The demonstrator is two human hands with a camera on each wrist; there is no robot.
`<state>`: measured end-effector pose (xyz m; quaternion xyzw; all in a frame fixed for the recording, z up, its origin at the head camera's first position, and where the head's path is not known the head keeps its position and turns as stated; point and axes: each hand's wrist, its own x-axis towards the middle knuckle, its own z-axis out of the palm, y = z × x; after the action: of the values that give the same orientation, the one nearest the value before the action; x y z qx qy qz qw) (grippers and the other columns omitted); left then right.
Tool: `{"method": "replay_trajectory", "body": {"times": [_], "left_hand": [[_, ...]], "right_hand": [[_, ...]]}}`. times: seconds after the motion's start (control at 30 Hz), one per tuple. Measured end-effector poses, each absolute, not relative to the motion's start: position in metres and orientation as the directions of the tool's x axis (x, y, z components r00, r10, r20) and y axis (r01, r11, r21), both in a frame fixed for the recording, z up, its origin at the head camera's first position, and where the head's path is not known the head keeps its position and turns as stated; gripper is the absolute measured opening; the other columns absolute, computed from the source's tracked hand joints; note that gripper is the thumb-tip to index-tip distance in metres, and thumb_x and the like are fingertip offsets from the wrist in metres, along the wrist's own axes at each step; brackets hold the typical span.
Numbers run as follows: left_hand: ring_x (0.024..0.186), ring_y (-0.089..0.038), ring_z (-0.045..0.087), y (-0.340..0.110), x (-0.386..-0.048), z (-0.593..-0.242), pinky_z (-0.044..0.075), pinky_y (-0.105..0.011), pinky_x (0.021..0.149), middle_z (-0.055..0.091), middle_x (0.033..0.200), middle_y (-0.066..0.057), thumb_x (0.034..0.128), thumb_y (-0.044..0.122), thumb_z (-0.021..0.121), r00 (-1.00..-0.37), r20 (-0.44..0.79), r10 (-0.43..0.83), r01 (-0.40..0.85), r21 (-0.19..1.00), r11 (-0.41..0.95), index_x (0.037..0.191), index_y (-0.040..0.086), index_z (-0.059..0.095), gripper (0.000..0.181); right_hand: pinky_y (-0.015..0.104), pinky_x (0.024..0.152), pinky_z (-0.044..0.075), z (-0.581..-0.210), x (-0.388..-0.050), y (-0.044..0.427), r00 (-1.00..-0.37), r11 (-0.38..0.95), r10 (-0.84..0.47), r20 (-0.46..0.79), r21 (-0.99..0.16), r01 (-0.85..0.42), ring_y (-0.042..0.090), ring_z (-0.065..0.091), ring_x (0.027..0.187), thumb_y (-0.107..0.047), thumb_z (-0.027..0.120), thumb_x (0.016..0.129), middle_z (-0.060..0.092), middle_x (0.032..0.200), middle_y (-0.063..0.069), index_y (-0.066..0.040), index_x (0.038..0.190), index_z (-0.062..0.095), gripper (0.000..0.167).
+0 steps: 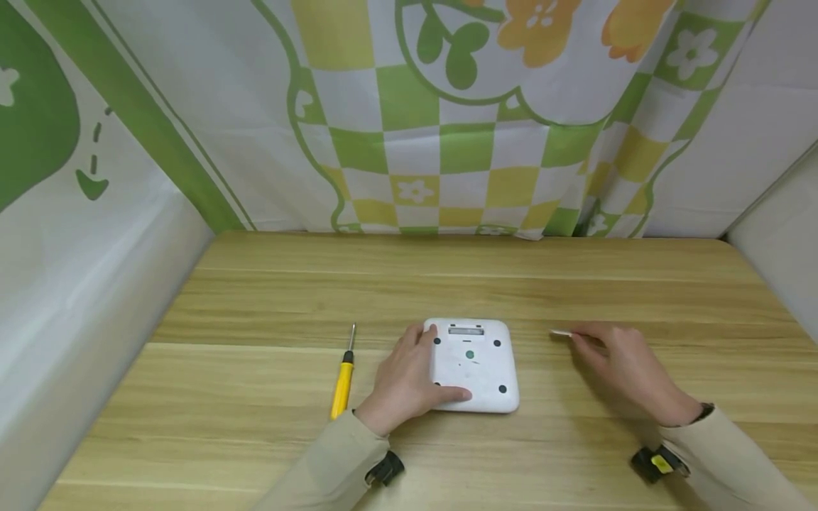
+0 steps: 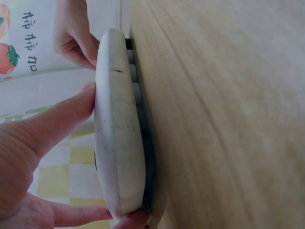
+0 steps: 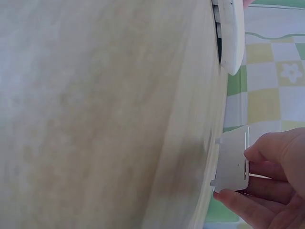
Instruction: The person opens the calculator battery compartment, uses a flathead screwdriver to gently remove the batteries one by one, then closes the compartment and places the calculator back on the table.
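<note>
White device (image 1: pixel 482 376) on the table (image 1: pixel 255 397), underside up, with your left hand (image 1: pixel 405 380) gripping its left side, thumb laid over the near part and fingers about the edge. Your right hand (image 1: pixel 629 362), well apart to the right, pinches a thin white cover (image 3: pixel 232 162) between thumb and fingers. Note the two small tabs (image 3: pixel 213 182) on the cover: pressed askew or bent against the wood, either could snap, and a loose pinch could let the piece drop. The recess (image 1: pixel 466 331) near the device's far edge lies uncovered; tipping the body could spill whatever sits inside, which is too small to identify. Raised pieces (image 2: pixel 137 93) face the wood beneath, so uneven pressure may make the device rock. A yellow-handled screwdriver (image 1: pixel 343 383) lies just beside your left sleeve (image 1: pixel 348 454), where a careless forearm could roll it.
</note>
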<state>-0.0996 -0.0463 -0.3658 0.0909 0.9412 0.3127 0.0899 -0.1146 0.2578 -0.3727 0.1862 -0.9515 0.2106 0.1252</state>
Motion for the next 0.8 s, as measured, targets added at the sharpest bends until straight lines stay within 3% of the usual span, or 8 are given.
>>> {"method": "replay_trajectory", "body": {"times": [0.27,0.5,0.8], "left_hand": [[0.128,-0.036,0.043,-0.0466,-0.0993,-0.3657,0.043,-0.052,0.098,0.037,0.147,-0.020,0.0640,0.044,0.087,-0.968,-0.109,0.228,0.117,0.604,0.788,0.144,-0.002,0.038,0.104],[0.127,-0.035,0.043,-0.0467,-0.0993,-0.3663,0.044,-0.052,0.096,0.037,0.147,-0.019,0.0641,0.045,0.086,-0.967,-0.114,0.227,0.116,0.598,0.793,0.144,-0.001,0.038,0.104],[0.127,-0.035,0.044,-0.0464,-0.0996,-0.3663,0.044,-0.052,0.096,0.037,0.147,-0.019,0.0644,0.045,0.086,-0.967,-0.114,0.227,0.116,0.597,0.794,0.145,0.000,0.038,0.104]], "right_hand": [[0.024,0.052,0.047,-0.3761,-0.1149,0.2599,-0.899,0.849,-0.305,0.314,-0.337,-0.406,0.010,0.061,0.067,-0.001,0.067,0.085,0.073,0.091,0.014,-0.002,0.098,0.073,0.015],[0.034,0.061,0.054,-0.3789,-0.1145,0.2590,-0.909,0.848,-0.314,0.275,-0.348,-0.398,0.024,0.069,0.080,-0.003,0.068,0.085,0.072,0.095,0.015,-0.001,0.098,0.073,0.015],[0.039,0.065,0.056,-0.3785,-0.1152,0.2573,-0.913,0.843,-0.335,0.233,-0.360,-0.401,0.030,0.070,0.084,-0.003,0.071,0.083,0.071,0.102,0.020,0.002,0.098,0.074,0.016]]}}
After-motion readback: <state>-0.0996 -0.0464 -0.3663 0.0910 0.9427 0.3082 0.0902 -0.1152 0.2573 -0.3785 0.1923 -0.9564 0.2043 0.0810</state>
